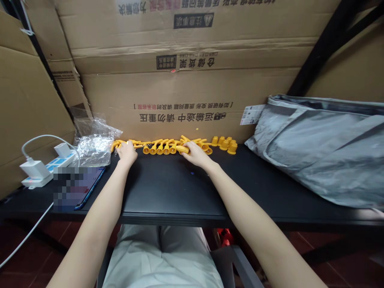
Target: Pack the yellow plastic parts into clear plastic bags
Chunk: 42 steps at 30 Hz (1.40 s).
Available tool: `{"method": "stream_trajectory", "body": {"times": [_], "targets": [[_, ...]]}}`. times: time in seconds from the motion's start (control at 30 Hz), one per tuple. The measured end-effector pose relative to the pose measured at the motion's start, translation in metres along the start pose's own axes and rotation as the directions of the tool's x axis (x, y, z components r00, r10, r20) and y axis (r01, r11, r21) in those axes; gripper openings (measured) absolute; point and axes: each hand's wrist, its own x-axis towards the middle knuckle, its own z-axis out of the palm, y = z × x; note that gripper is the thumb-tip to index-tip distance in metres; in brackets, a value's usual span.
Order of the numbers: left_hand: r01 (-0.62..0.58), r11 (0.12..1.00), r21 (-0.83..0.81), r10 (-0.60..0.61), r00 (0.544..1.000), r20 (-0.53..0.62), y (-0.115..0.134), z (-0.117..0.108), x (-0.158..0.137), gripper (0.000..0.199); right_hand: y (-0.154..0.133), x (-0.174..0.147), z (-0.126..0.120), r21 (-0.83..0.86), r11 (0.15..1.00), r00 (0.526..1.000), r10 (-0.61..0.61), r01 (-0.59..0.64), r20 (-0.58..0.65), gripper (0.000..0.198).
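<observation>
A row of yellow plastic pieces with round, funnel-like ends [160,150] and thin stems lies along the back of the black table. My right hand [196,155] is closed on a yellow plastic piece [182,149], whose rounded end shows at the fingertips. At the left end of the row, my left hand [128,153] reaches among thin yellow pieces [115,145], fingers bent; what lies between them is hidden. Small dark chain-like bits show beside that hand. Right of the row stand several yellow stepped caps [224,144].
A grey fabric bag [324,148] fills the table's right side. On the left are a clear plastic bag [96,140], a phone [87,190] and a white power strip [55,166] with a charger and cable. Cardboard [186,88] walls the back.
</observation>
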Motion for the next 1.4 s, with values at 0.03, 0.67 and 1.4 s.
{"method": "stream_trajectory", "body": {"times": [0.03,0.67,1.4], "targets": [[-0.028,0.999,-0.023,0.028,0.999,-0.018,0.002,-0.002,-0.002,0.038,-0.001,0.000,0.000,0.004,1.000,1.000,-0.004,0.004,-0.002,0.016],[-0.403,0.903,-0.147,0.405,0.914,-0.019,0.038,0.010,-0.025,0.030,-0.002,-0.001,0.009,0.041,0.998,0.999,-0.043,0.042,0.020,0.019],[-0.602,0.712,-0.361,0.601,0.789,-0.129,0.036,0.013,-0.025,0.028,-0.011,-0.001,0.011,0.169,0.973,0.987,-0.156,0.158,-0.020,0.032]]}}
